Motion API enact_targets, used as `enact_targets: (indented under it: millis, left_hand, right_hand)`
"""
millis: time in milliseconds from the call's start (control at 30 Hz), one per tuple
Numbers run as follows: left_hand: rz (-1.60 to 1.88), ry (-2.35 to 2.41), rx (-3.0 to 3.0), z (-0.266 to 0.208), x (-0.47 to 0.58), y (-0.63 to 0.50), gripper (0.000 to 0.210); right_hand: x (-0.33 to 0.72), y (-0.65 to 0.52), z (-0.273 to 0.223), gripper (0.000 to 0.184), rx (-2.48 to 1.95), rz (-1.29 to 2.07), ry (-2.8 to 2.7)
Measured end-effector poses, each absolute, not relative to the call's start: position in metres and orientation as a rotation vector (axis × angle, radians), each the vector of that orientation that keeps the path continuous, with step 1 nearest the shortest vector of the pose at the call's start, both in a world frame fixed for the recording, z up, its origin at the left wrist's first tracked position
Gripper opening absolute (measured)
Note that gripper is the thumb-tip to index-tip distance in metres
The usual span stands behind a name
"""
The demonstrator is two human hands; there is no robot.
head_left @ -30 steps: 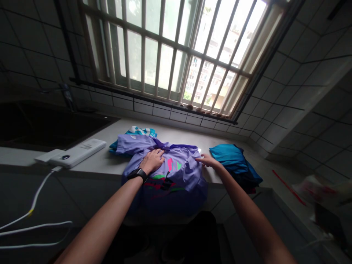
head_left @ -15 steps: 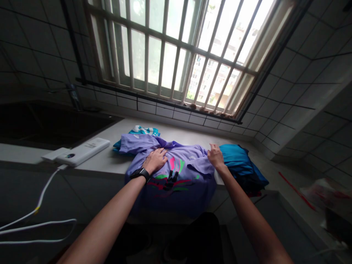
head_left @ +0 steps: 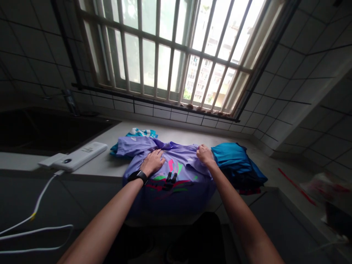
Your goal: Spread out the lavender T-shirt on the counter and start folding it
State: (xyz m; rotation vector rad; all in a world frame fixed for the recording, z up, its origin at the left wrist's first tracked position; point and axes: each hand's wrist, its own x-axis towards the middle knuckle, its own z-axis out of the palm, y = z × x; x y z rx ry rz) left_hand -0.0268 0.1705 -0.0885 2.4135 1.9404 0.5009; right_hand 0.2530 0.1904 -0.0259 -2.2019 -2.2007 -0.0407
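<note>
Head view: a purple cloth T-shirt [head_left: 176,167] with a pink, green and black print lies at lower centre, draped over the front edge of a white countertop [head_left: 106,165]. The left hand [head_left: 153,161] presses flat on it; the right hand [head_left: 205,154] curls at its shoulder, whether pinching fabric I cannot tell, near a folded blue cloth pile [head_left: 232,157] right of centre.

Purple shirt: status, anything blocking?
Left grip open, flat on purple shirt; right grip curled at its edge. Shirt droops over counter edge. Blue clothes near right grip.
</note>
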Motion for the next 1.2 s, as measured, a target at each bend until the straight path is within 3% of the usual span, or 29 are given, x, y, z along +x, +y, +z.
enact_targets:
  millis: [167,367,567,700,967,1100,1200]
  left_hand:
    - [0.490,1.959,2.408,-0.091,-0.028,0.172,0.056]
    - [0.517,1.990,2.404,-0.088,-0.026,0.168,0.058]
    - [0.583,1.941,2.479,-0.089,-0.026,0.168,0.049]
    - [0.602,1.962,2.502,-0.091,-0.026,0.167,0.047]
    - [0.575,1.968,2.512,-0.091,-0.025,0.166,0.048]
    - [0.548,1.952,2.507,-0.089,-0.025,0.164,0.049]
    - [0.527,1.976,2.484,-0.087,-0.024,0.164,0.048]
  right_hand:
    - [0.252,0.200,-0.054,0.059,-2.131,0.163,-2.323]
    - [0.245,0.209,-0.047,0.055,-2.303,0.028,-2.137]
    - [0.194,0.207,-0.045,0.047,-1.630,-0.067,-2.607]
    - [0.174,0.211,-0.051,0.046,-1.666,-0.117,-2.554]
    - [0.145,0.228,-0.037,0.068,-1.850,0.020,-2.356]
    - [0.131,0.220,-0.037,0.051,-1.524,-0.090,-2.495]
    - [0.124,0.215,-0.041,0.049,-1.450,-0.052,-2.634]
